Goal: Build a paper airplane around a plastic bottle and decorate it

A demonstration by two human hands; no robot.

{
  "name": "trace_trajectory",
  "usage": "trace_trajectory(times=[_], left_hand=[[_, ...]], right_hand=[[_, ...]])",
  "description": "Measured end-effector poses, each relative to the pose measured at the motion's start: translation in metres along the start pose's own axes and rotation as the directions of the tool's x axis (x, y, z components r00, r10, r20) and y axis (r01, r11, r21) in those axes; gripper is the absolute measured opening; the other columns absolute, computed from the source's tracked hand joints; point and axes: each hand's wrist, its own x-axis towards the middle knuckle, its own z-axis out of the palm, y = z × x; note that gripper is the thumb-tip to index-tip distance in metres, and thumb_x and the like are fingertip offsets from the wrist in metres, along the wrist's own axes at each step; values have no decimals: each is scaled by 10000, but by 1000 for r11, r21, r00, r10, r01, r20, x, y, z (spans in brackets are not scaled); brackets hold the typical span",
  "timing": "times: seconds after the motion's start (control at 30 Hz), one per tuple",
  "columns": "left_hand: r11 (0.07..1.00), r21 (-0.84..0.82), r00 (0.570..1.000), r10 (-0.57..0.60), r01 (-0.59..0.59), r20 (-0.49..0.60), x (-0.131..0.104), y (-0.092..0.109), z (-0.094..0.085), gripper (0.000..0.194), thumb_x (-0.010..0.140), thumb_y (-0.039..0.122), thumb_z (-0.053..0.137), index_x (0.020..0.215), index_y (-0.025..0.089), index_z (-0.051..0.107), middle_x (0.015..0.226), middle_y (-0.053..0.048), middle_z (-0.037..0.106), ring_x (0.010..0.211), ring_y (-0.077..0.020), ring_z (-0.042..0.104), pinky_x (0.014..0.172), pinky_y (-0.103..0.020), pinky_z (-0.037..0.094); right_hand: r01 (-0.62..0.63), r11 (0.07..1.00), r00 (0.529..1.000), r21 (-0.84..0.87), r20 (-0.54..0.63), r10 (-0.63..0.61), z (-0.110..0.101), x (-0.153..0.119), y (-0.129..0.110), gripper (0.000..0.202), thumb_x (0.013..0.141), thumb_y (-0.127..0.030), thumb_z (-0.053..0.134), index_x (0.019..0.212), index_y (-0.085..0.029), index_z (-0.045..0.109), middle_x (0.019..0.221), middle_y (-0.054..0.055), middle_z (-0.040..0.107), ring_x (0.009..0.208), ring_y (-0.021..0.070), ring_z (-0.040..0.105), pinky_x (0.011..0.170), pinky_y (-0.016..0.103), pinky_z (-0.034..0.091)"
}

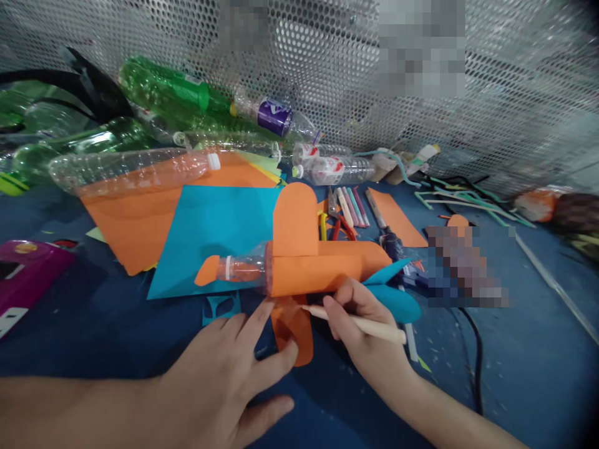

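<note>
A plastic bottle (255, 268) wrapped in orange paper lies sideways, its neck to the left. One orange wing (296, 218) sticks up from it and another orange wing (299, 340) extends toward me. Blue paper fins (395, 302) are at its right end. My left hand (229, 362) has its fingers spread, with fingertips on the lower wing and by the bottle's edge. My right hand (360, 318) grips a pale marker (381, 329), its tip at the lower wing near the bottle.
Behind lie blue paper (215, 231), orange sheets (126, 231), pliers (333, 202) and several markers (350, 207). Green bottles (163, 87) and clear bottles (131, 168) line the mesh wall. A purple device (32, 274) is at left, a black cable (477, 355) at right.
</note>
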Motion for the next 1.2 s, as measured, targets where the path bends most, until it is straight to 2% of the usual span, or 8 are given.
trace_trajectory(times=[0.07, 0.27, 0.43, 0.57, 0.73, 1.0, 1.2], left_hand=[[1000, 1, 1000, -18, 18, -2, 0, 0, 0, 394, 871, 452, 498, 1228, 287, 515, 1286, -220, 422, 822, -293, 594, 644, -487, 516], [1000, 5, 1000, 24, -24, 3, 1, -1, -1, 407, 893, 441, 448, 1269, 292, 495, 1276, -221, 437, 766, -278, 596, 585, -458, 517], [999, -5, 999, -44, 44, -28, -1, 1, 1, 373, 896, 450, 436, 1220, 297, 538, 1287, -185, 439, 806, -274, 586, 641, -454, 513], [1000, -6, 1000, -5, 5, -12, 0, 0, 1, 381, 894, 449, 440, 1224, 282, 530, 1276, -208, 438, 781, -276, 587, 610, -459, 514], [1000, 1, 1000, -25, 25, 14, 1, 1, 0, 390, 872, 450, 483, 1223, 287, 528, 1273, -217, 440, 779, -284, 588, 611, -468, 510], [1000, 15, 1000, -28, 28, -4, 0, 1, -1, 390, 889, 461, 448, 1229, 289, 529, 1280, -194, 441, 785, -272, 588, 625, -449, 515], [1000, 15, 1000, 0, -1, 13, 1, -1, 0, 409, 872, 448, 488, 1244, 279, 514, 1271, -213, 442, 778, -273, 593, 605, -460, 522]], right_hand=[[25, 1000, 1000, 15, 6, -25, 0, -1, -1, 296, 874, -313, 503, 641, -232, 339, 496, -72, 365, 450, 99, 342, 442, 234, 289], [15, 1000, 997, 5, 75, -16, 0, 0, -5, 286, 858, -280, 499, 626, -232, 339, 484, -75, 364, 433, 91, 328, 414, 223, 268], [-11, 1000, 993, -13, 117, 12, 1, 1, -3, 297, 869, -306, 491, 627, -233, 335, 478, -80, 347, 429, 90, 310, 410, 225, 264], [-20, 1000, 990, -8, 139, 21, 1, 1, -1, 300, 872, -314, 497, 635, -231, 332, 484, -82, 343, 443, 92, 302, 427, 227, 285], [-26, 1000, 991, 1, 129, 26, 1, 0, 0, 299, 878, -303, 495, 636, -231, 334, 488, -86, 318, 445, 90, 284, 425, 223, 281], [-51, 997, 988, 54, 148, 42, 1, 0, 2, 300, 875, -317, 509, 643, -233, 341, 491, -88, 316, 460, 95, 275, 494, 237, 403], [-41, 999, 992, 11, 120, 39, 1, 1, 1, 292, 871, -310, 507, 638, -231, 348, 485, -80, 339, 442, 92, 302, 436, 217, 336]])
